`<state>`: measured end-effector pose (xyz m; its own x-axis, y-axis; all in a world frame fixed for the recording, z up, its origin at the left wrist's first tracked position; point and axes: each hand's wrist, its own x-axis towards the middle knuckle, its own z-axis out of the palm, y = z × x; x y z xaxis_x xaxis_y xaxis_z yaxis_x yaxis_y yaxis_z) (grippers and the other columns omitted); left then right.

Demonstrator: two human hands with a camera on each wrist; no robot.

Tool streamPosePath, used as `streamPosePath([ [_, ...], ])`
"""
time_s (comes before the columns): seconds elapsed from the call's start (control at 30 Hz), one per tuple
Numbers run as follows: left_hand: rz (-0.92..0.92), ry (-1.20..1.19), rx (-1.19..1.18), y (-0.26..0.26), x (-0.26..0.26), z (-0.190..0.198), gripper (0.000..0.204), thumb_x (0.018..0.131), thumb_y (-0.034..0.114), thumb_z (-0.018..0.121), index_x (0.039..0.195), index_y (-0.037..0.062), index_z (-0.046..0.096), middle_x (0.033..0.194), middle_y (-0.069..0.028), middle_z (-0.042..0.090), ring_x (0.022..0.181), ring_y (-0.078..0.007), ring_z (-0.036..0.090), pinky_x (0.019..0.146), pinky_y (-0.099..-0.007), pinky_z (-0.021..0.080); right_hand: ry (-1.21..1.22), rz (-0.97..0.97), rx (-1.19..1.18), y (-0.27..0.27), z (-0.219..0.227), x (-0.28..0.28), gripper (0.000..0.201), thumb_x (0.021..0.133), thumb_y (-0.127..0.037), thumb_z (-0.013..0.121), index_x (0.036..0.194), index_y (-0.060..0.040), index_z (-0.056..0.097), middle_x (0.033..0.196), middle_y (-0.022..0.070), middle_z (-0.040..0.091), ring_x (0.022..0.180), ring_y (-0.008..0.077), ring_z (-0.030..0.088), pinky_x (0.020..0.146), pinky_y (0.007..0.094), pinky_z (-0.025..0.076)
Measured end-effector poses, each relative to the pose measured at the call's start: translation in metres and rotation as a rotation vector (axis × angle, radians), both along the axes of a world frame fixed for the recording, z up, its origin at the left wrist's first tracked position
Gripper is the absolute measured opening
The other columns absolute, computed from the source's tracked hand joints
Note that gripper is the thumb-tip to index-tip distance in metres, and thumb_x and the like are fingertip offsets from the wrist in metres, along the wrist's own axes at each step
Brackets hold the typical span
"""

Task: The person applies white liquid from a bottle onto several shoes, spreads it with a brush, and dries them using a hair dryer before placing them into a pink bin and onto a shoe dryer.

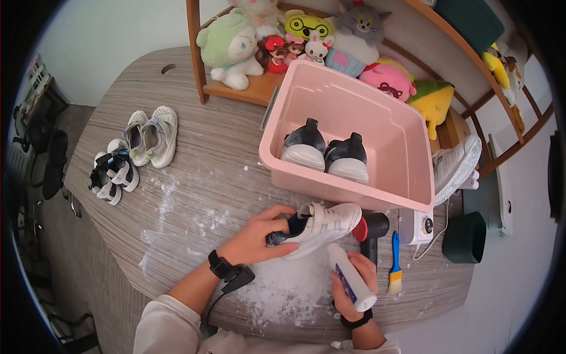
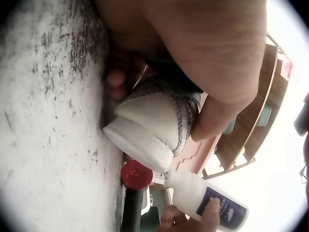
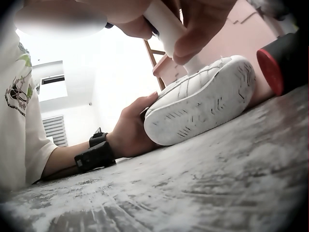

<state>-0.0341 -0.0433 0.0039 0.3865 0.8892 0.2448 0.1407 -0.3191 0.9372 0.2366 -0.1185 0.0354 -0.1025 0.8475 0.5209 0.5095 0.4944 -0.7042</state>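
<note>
Left hand (image 1: 253, 239): gripping. The fingers enter the opening of a white shoe (image 1: 330, 225) and the thumb presses on the outside near its heel. The shoe is located on the near side of the pink bin (image 1: 354, 100), apart from it, with the sole tilted toward the right hand (image 1: 369, 269).

Right hand: gripping. Fingers and thumb close around the body of a white bottle (image 1: 348, 272), nearer the person than the bin. The narrow end of the bottle is directed at the shoe; whether the two touch cannot be confirmed.

Markings: the bottle carries a dark blue label (image 2: 231, 213) with a pale graphic and small light characters, too small to read and partly covered by the thumb.

Pose: the left forearm extends from the near table edge toward the bin, a black strap and module (image 1: 230, 271) at the wrist. The right wrist, with a black band (image 1: 357, 320), lies nearer the person than the bottle.

Adjacent items: white powder (image 1: 289, 292) covers the tabletop on the bin's near side. A black tool with a red end (image 1: 372, 227) lies close to the bin's near right corner; a blue-handled brush (image 1: 395, 253) lies beyond it.
</note>
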Motion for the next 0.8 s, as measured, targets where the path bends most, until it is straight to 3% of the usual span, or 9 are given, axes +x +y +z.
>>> streamPosePath([
  [0.13, -0.007, -0.036, -0.014, 0.0, 0.001, -0.004, 0.029, 0.086, 0.021, 0.084, 0.09, 0.0001, 0.064, 0.135, -0.0178, 0.056, 0.116, -0.032, 0.061, 0.097, -0.0368, 0.049, -0.146, 0.043, -0.001, 0.003, 0.009, -0.009, 0.054, 0.073, -0.002, 0.089, 0.121, 0.004, 0.065, 0.12, 0.0241, 0.068, 0.102, 0.034, 0.072, 0.086, 0.0392, 0.06],
  [0.23, -0.011, -0.018, -0.037, 0.0, 0.001, -0.002, 0.029, 0.086, 0.021, 0.084, 0.091, -0.0002, 0.065, 0.135, -0.0177, 0.057, 0.116, -0.0316, 0.061, 0.097, -0.0367, 0.049, -0.168, 0.162, 0.057, 0.0, 0.008, -0.014, 0.056, 0.074, -0.007, 0.092, 0.123, 0.003, 0.066, 0.121, 0.0219, 0.069, 0.095, 0.0315, 0.076, 0.077, 0.0337, 0.063],
  [0.37, -0.006, -0.016, -0.043, -0.001, 0.001, 0.002, 0.028, 0.086, 0.021, 0.084, 0.091, -0.0003, 0.066, 0.134, -0.0175, 0.057, 0.116, -0.0313, 0.062, 0.097, -0.0364, 0.049, -0.171, 0.32, -0.064, -0.008, 0.004, -0.013, 0.058, 0.072, -0.01, 0.093, 0.122, -0.0002, 0.065, 0.12, 0.0205, 0.071, 0.099, 0.0316, 0.074, 0.084, 0.0359, 0.062],
  [0.5, 0.004, -0.006, -0.014, 0.0, 0.001, 0.0, 0.028, 0.086, 0.022, 0.084, 0.091, -0.0001, 0.066, 0.134, -0.0177, 0.057, 0.116, -0.0316, 0.062, 0.097, -0.0364, 0.049, -0.155, 0.309, -0.086, -0.007, 0.007, -0.015, 0.056, 0.073, -0.008, 0.091, 0.122, 0.0001, 0.065, 0.119, 0.0201, 0.071, 0.1, 0.033, 0.074, 0.085, 0.0372, 0.061],
  [0.57, 0.009, -0.006, -0.009, -0.001, 0.001, -0.001, 0.029, 0.086, 0.022, 0.084, 0.09, -0.0001, 0.066, 0.134, -0.0177, 0.057, 0.116, -0.0317, 0.061, 0.097, -0.0365, 0.049, -0.163, 0.203, 0.025, 0.0, 0.011, -0.014, 0.056, 0.073, -0.007, 0.09, 0.123, 0.0035, 0.066, 0.115, 0.022, 0.071, 0.096, 0.0317, 0.075, 0.078, 0.0347, 0.062],
  [0.7, -0.004, -0.021, -0.053, -0.001, 0.001, 0.002, 0.03, 0.085, 0.018, 0.084, 0.087, -0.0003, 0.06, 0.135, -0.0199, 0.056, 0.117, -0.0327, 0.059, 0.099, -0.0381, 0.046, -0.131, 0.026, -0.001, 0.005, 0.004, -0.006, 0.053, 0.074, -0.003, 0.087, 0.122, 0.0038, 0.065, 0.113, 0.0215, 0.07, 0.094, 0.0347, 0.072, 0.08, 0.038, 0.06],
  [0.8, 0.001, -0.016, -0.033, -0.001, 0.001, 0.002, 0.03, 0.085, 0.018, 0.084, 0.087, -0.0006, 0.061, 0.135, -0.0202, 0.056, 0.117, -0.0331, 0.06, 0.1, -0.0385, 0.046, -0.137, 0.011, 0.026, 0.005, 0.007, -0.01, 0.052, 0.074, -0.002, 0.086, 0.121, 0.0037, 0.065, 0.114, 0.0223, 0.069, 0.094, 0.0348, 0.071, 0.079, 0.0385, 0.06],
])
